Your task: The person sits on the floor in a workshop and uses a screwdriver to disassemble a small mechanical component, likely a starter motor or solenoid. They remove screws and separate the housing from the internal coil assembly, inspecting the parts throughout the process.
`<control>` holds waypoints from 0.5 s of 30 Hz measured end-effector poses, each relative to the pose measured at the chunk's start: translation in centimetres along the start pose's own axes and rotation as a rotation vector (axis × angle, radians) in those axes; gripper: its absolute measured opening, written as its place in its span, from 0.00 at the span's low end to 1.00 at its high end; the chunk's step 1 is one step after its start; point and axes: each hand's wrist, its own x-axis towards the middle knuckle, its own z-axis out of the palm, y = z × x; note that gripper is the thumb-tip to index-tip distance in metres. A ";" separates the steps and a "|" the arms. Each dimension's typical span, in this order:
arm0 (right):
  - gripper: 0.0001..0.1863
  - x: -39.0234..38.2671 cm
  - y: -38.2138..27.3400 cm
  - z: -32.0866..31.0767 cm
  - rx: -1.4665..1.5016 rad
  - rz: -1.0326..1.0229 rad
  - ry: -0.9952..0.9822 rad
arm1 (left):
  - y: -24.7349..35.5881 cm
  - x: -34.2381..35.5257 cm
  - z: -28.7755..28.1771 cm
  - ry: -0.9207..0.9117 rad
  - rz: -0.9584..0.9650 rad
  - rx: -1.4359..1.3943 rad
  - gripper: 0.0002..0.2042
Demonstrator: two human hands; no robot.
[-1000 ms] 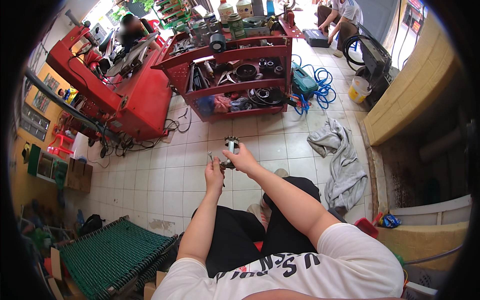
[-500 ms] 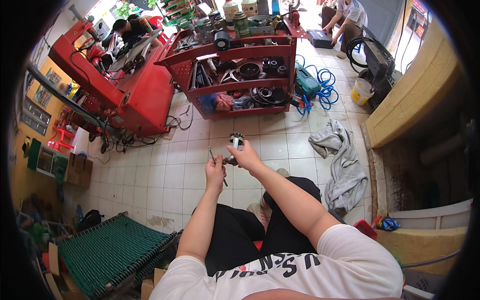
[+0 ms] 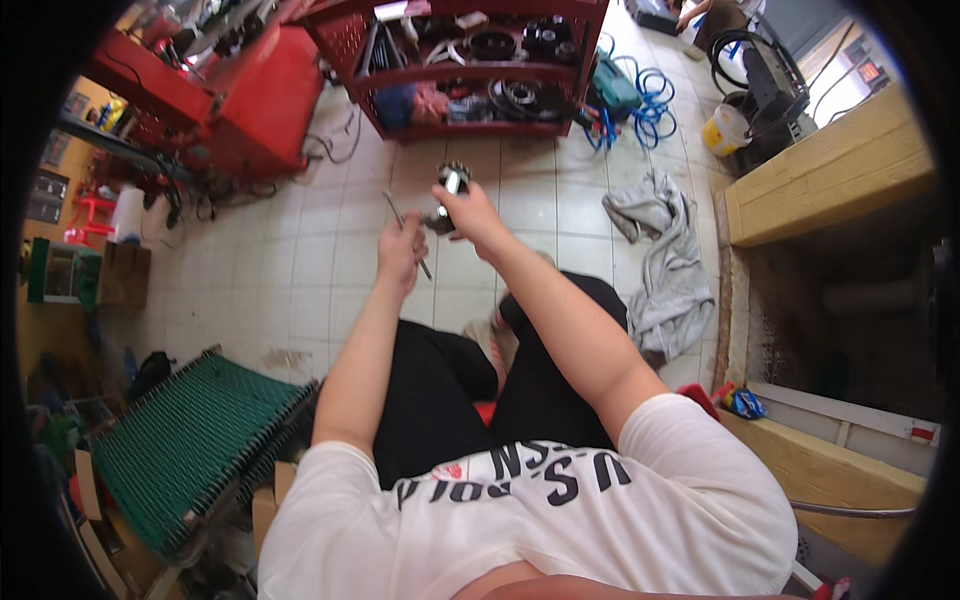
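"Pale square floor tiles (image 3: 310, 240), a red cart (image 3: 450, 74); your hands?"

"My left hand (image 3: 401, 252) curls closed round a slim metal rod (image 3: 393, 206); my right hand (image 3: 474, 216), half-closed, grips a shiny metal part (image 3: 454, 181) above the tiles, nearer me than the cart's bottom edge."

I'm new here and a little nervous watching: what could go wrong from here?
The metal part in the right hand might slip and fall to the hard tiled floor. The slim metal tool in the left hand could scrape the other hand, since both are close together.
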 end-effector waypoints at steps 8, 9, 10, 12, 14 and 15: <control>0.28 -0.6 -1.3 -0.1 0.070 0.124 -0.071 | 2.0 -1.0 0.9 -0.152 -0.002 -0.312 0.14; 0.27 -0.6 -1.3 0.0 0.062 0.132 -0.065 | 2.0 -1.0 0.7 -0.160 0.002 -0.324 0.13; 0.26 -0.5 -1.3 0.0 0.082 0.148 -0.076 | 1.9 -0.8 0.6 -0.171 0.004 -0.337 0.12; 0.26 -0.4 -1.1 -0.1 0.123 0.180 -0.097 | 1.6 -0.7 0.4 -0.171 0.002 -0.355 0.11; 0.25 -0.4 -1.0 -0.1 0.144 0.211 -0.110 | 1.4 -0.5 0.3 -0.151 -0.003 -0.362 0.10; 0.25 -0.5 -0.9 -0.1 0.154 0.226 -0.117 | 1.0 -0.3 0.1 -0.131 -0.004 -0.361 0.11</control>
